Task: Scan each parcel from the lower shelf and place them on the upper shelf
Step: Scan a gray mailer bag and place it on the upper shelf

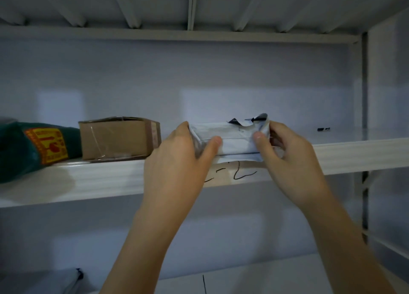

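Observation:
A small white plastic-wrapped parcel [234, 142] with a torn dark flap on top sits at the front edge of the upper shelf [354, 156]. My left hand [179, 158] grips its left end, thumb on the front face. My right hand [292, 158] grips its right end the same way. Both arms reach up from below. Whether the parcel's underside rests on the shelf is hidden by my fingers.
A brown taped cardboard box [119, 137] stands on the upper shelf just left of my left hand. Further left lies a dark green package [28, 147] with a red and yellow label. A white bag [66, 280] lies on the lower shelf. A metal upright [365, 116] bounds the right.

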### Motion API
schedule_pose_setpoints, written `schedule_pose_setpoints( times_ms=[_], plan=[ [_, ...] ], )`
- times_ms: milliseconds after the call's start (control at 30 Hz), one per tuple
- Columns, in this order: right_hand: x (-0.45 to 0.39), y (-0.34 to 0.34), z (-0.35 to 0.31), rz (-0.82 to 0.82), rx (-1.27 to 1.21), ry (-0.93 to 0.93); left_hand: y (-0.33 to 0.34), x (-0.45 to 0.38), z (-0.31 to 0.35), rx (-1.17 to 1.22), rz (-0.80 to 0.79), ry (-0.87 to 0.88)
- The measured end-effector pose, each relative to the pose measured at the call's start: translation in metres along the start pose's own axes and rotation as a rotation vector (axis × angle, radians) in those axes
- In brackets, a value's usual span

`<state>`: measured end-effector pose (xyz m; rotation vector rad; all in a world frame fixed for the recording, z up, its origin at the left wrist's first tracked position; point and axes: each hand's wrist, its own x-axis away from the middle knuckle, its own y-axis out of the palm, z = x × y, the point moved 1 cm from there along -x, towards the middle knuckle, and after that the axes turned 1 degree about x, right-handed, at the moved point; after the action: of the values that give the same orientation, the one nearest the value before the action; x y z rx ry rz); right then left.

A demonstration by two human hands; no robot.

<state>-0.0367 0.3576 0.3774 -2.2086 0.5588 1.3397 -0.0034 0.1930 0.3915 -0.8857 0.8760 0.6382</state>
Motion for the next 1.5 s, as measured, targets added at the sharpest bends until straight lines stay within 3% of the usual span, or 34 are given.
schedule_pose_setpoints(
  times_ms=[167,267,367,433,500,567,667,867,1000,1267,1500],
  plan=[
    [-0.001,0.003,0.001,0.005,0.089,-0.038,0.009,-0.004,0.001,-0.129,0.006,-0.006],
    [0.01,0.004,0.004,0.118,0.027,-0.088,0.008,0.007,0.0,-0.03,0.056,-0.001],
    [0.041,0.005,0.007,0.347,-0.064,-0.258,0.003,0.038,-0.014,0.075,0.294,0.156],
    [0.07,0.012,0.014,0.36,-0.134,-0.351,-0.001,0.069,-0.032,-0.009,0.438,0.302],
    [0.094,0.029,0.021,0.24,-0.215,-0.334,-0.001,0.097,-0.056,-0.125,0.419,0.387],
    [0.116,0.056,0.027,0.07,-0.223,-0.229,0.002,0.119,-0.09,-0.255,0.253,0.337],
    [0.152,0.1,0.027,-0.198,-0.151,-0.077,0.006,0.15,-0.154,-0.308,0.015,0.085],
    [0.224,0.173,-0.002,-0.628,0.004,0.019,-0.026,0.236,-0.281,-0.281,-0.116,-0.425],
    [0.267,0.225,-0.025,-0.835,0.056,0.052,-0.052,0.277,-0.339,-0.323,-0.262,-0.572],
    [0.328,0.299,-0.074,-1.156,0.014,0.25,-0.087,0.308,-0.409,-0.359,-0.423,-0.698],
    [0.336,0.359,-0.076,-1.231,-0.109,0.4,-0.083,0.31,-0.448,-0.348,-0.451,-0.79]
  ],
)
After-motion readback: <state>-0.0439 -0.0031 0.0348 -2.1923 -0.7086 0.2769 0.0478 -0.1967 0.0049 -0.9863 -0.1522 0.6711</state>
